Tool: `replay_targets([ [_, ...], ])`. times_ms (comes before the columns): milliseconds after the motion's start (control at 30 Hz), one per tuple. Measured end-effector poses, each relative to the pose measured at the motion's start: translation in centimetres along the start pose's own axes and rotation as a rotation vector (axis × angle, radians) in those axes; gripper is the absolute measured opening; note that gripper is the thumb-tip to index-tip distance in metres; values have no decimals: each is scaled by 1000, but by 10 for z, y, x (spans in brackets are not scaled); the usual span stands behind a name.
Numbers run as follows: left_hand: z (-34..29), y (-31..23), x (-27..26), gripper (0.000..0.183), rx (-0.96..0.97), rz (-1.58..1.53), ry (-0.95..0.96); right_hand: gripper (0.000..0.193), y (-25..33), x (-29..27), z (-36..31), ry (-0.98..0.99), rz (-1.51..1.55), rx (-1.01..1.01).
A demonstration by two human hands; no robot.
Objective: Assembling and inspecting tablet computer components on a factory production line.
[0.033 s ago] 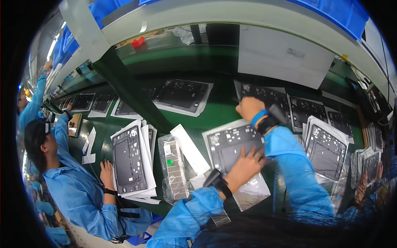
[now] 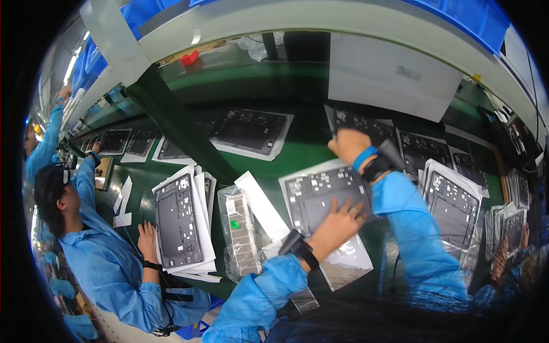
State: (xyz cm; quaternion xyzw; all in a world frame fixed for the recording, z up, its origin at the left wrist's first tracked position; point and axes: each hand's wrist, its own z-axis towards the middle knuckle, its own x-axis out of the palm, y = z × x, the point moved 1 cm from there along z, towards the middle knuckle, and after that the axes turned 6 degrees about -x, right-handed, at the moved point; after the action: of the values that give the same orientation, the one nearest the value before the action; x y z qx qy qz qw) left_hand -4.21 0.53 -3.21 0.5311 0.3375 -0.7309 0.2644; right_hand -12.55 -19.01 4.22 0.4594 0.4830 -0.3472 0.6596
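A black tablet back panel (image 2: 311, 191) with small pale parts on it lies on white sheets in front of me. My left hand (image 2: 336, 227) rests flat on its lower part, fingers spread. Over its far right corner, my right hand (image 2: 350, 147) is closed with curled fingers, near the close edge of another black panel (image 2: 366, 123). What those fingers pinch, if anything, is hidden. To the left of the near panel are a white paper strip (image 2: 262, 208) and a clear-wrapped strip of labels (image 2: 242, 237) bearing a green spot.
A co-worker (image 2: 103, 251) at the left touches a stack of panels (image 2: 178, 223). More panels stand stacked at right (image 2: 452, 206). A green post (image 2: 177, 117) and a pale overhead beam (image 2: 274, 28) cross the bench. A white board (image 2: 389, 74) leans at the back.
My right hand has shifted slightly away and to the right. The near panel has moved a little away from me, and my left hand slightly left.
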Motion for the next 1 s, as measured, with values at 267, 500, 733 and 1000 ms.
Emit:
replay_targets([
  [267, 63, 101, 0, 44, 28, 3, -14, 29, -40, -145, -57, -230, 246, -225],
  [500, 99, 119, -9, 43, 58, 85, 82, 19, 16, -163, -147, -205, 401, -292],
  [733, 46, 96, -24, 30, -196, -111, -129, 12, 11, -175, -191, -202, 577, -195],
  [1000, 36, 131, -47, 37, -941, 235, -434, 12, 11, -166, -204, -314, 632, -194],
])
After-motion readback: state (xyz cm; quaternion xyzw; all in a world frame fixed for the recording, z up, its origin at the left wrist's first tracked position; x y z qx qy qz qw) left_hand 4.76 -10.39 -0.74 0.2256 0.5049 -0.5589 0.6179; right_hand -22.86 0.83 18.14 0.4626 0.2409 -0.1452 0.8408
